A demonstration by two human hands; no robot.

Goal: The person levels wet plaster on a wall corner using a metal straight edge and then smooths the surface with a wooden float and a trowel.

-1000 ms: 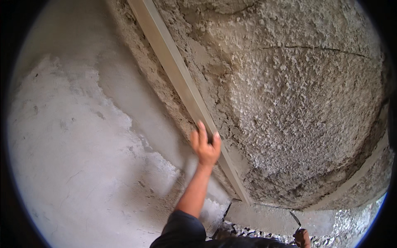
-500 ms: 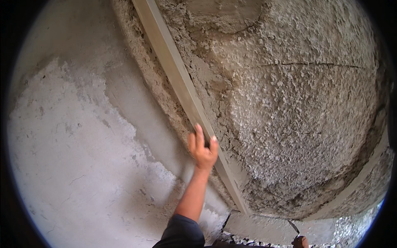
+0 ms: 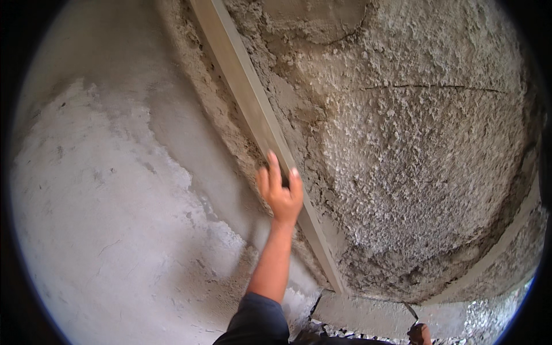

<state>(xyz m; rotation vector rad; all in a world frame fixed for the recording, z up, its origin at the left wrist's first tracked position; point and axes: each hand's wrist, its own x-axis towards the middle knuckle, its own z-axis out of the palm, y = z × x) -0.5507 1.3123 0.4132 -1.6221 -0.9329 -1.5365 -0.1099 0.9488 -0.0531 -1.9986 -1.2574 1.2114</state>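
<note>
Gripping a thin, dark-bladed hand tool [image 3: 411, 312], probably a trowel, the bare right hand [image 3: 421, 333] sits low at the edge of my view, curled closed but partly cut off. Near it, a dark cloth sleeve [image 3: 256, 322] leads to the bare left hand [image 3: 282, 198], which is half curled across a long, straight, beige bar [image 3: 253, 100], thumb by the right edge and fingers toward the left; I take it as holding the bar, though I can't tell how firmly. I judge the step in hand to be working this bar as a straightedge over the plaster, and as I read it, the next move calls for even pressure along its length, with the tool ready for loose material. The bar slants from lower right to upper left, its low end by a flat grey ledge [image 3: 362, 315] and its far end running out of the top of my picture. It looks rigid, flat-faced and crisp-edged, dulled as if by dust. Along its left side I see a rough, crumbly tan band [image 3: 227, 123], then a smooth, pale grey surface [image 3: 103, 218]; to its right spreads coarse, lumpy grey-brown plaster [image 3: 414, 167], crossed high up by a thin dark crack [image 3: 437, 87].
</note>
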